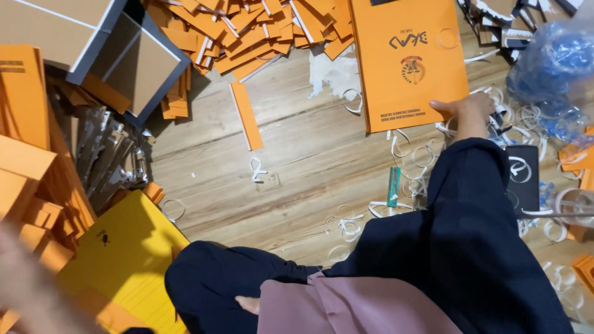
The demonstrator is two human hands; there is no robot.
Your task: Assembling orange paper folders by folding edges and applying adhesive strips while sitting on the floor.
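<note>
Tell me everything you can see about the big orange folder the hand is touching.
The orange folder is a flat, closed card cover lying on the wooden floor, its top cut off by the frame. Dark print and a round emblem show upside down. The right hand rests fingertips on its lower right corner. Orange card strips overlap its left edge.

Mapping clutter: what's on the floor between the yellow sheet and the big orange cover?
Head view: mostly bare wood floor, plus one loose orange strip and a small white paper curl.
</note>
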